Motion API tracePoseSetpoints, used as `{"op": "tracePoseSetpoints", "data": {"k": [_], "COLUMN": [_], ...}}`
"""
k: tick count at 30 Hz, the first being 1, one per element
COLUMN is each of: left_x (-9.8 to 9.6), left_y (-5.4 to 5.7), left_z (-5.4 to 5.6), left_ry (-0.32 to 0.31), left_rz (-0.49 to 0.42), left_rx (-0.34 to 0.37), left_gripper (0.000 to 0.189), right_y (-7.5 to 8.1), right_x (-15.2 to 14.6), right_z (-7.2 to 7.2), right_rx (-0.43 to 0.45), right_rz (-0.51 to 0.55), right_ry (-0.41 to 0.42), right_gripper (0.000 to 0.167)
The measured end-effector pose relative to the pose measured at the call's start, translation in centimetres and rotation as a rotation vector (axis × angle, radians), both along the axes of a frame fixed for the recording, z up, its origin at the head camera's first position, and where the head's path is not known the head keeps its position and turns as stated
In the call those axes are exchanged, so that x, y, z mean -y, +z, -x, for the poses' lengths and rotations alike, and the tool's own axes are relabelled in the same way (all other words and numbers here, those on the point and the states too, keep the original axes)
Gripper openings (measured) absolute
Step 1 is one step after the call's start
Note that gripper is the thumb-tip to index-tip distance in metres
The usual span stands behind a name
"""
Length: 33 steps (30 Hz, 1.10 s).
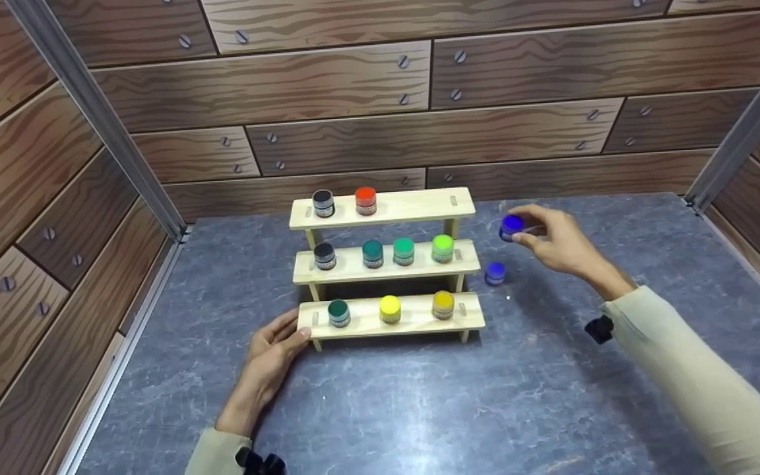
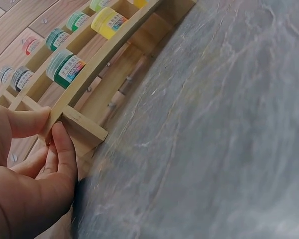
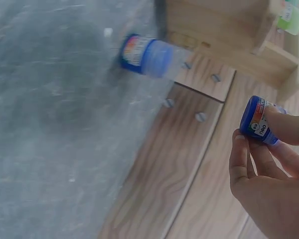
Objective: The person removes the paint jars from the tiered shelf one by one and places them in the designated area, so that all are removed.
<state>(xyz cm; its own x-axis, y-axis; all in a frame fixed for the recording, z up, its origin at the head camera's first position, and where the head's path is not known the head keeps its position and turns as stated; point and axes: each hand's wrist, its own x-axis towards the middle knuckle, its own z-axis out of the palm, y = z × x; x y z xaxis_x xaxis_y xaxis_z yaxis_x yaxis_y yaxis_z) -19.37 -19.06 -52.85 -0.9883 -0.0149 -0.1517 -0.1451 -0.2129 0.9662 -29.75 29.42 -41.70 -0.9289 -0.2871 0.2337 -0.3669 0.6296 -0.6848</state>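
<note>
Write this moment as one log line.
left hand: grips rack at bottom step | right hand: holds blue jar above table | second blue jar: on table | other jars: on rack

Blue jar (image 1: 510,229) in R fingers (image 3: 264,160), nr 3-tier wdn rack (image 1: 350,260).

- Rack (image 1: 415,313), gripped by the left hand (image 1: 268,359): pale bare wood, smooth, matt.
- Jar (image 1: 510,227), in the right hand (image 1: 558,241): smooth plastic, I'd say, with a paper-like label (image 3: 259,121).
- Table (image 1: 393,409), beneath both hands: smooth, marbled, glossy.
- Wall (image 1: 340,92), beyond both hands: wood-grained.
- Post (image 1: 99,122), beyond the left hand: grey metal.
- Sleeve (image 1: 683,376), behind the right hand: matt cloth.
</note>
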Motion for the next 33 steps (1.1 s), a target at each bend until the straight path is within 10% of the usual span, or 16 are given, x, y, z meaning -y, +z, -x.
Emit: {"op": "tracePoseSetpoints", "data": {"k": [20, 33], "left_x": [0.5, 0.6], "left_y": [-0.3, -0.5], "left_z": [0.0, 0.1], "left_ry": [-0.032, -0.031], "left_rz": [0.007, -0.007], "left_rx": [0.009, 0.013], "left_gripper": [0.061, 0.061], "right_y": [-6.8, -7.6], "right_x": [-2.4, -2.2], "right_z": [-0.4, -0.3], "right_rx": [0.108, 0.138], "right_rz": [-0.016, -0.06], "right_ry": [-0.002, -0.011], "right_gripper": [0.042, 0.039]}}
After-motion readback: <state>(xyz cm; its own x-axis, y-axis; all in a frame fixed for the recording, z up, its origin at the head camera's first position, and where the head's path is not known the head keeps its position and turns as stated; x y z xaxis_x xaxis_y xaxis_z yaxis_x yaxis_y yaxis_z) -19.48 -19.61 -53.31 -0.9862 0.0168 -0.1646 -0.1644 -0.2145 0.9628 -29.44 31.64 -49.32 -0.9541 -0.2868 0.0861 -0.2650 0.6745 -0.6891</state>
